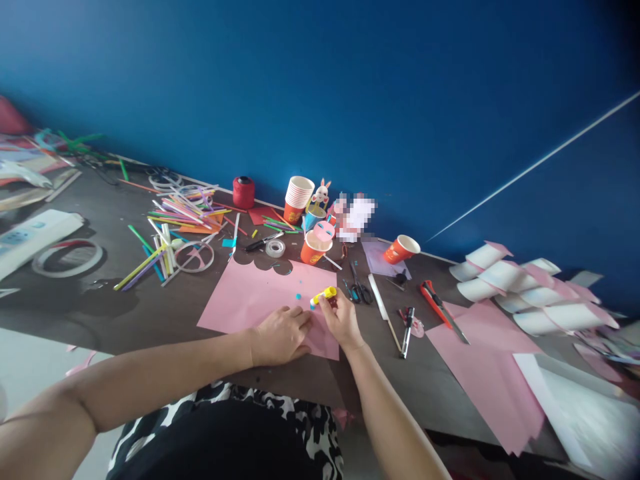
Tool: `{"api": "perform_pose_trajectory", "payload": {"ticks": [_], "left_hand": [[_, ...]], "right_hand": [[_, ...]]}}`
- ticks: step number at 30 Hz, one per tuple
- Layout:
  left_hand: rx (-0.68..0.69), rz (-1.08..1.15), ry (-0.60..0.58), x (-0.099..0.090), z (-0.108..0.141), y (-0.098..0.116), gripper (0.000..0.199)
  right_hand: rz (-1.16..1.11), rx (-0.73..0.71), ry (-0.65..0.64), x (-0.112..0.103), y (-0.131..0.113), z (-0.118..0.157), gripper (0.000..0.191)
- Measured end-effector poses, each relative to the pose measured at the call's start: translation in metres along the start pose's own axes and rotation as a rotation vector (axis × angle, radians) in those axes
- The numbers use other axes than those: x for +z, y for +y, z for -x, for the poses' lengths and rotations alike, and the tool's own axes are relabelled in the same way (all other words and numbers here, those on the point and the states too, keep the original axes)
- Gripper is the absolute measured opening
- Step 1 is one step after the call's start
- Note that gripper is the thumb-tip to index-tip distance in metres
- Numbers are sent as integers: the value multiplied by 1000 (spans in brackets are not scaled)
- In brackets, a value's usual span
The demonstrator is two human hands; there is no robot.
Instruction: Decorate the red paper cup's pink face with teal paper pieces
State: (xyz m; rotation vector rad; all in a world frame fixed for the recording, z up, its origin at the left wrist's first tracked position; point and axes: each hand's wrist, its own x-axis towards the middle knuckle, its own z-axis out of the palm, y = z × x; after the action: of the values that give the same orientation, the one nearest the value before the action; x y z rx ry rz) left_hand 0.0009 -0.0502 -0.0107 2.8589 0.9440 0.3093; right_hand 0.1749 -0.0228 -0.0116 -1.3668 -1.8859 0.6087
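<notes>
A sheet of pink paper (250,293) with scalloped cut-outs along its far edge lies before me. My left hand (283,335) rests on the sheet, palm down, fingers lying on it. Closed around a yellow-and-white glue stick (325,295), my right hand (344,321) holds it tilted low over the paper. The white end of the stick is beside a tiny blue piece (313,307), and I cannot tell whether they touch. Another small blue piece (299,296) lies a little to the left.
Behind the sheet stand an orange paper cup (315,253), a cup stack (299,193) and a tape roll (275,248). Scissors (359,288), a white strip (379,297) and a red cutter (443,308) lie right. Colored strips (185,212) spread left; white rolls (560,317) are far right.
</notes>
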Motion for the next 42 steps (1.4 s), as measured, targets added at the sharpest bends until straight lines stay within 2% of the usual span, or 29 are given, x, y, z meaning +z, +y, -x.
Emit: {"api": "perform_pose_trajectory", "payload": {"ticks": [6, 16, 19, 24, 29, 32, 36, 39, 42], "left_hand": [[-49, 1, 26, 1, 1, 0, 36], [-94, 28, -11, 3, 1, 0, 37], [-100, 11, 9, 1, 1, 1, 37], [-109, -24, 43, 1, 2, 1, 40], [-95, -26, 50, 1, 2, 0, 39], [-99, -35, 42, -1, 2, -1, 40], [-66, -19, 12, -4, 1, -4, 44], [-56, -15, -9, -7, 1, -7, 44], [-46, -25, -31, -8, 1, -7, 45]], "right_hand": [[92, -90, -105, 2, -15, -13, 16], [315, -210, -103, 22, -14, -28, 15], [265, -138, -80, 23, -13, -29, 13], [-2, 40, -61, 22, -5, -33, 20], [-89, 88, -23, 19, -5, -32, 25], [32, 37, 7, 11, -7, -26, 23], [349, 9, 124, -13, 3, -14, 23], [570, 73, 233, -36, 23, -6, 28], [711, 229, 205, -61, 44, 2, 31]]}}
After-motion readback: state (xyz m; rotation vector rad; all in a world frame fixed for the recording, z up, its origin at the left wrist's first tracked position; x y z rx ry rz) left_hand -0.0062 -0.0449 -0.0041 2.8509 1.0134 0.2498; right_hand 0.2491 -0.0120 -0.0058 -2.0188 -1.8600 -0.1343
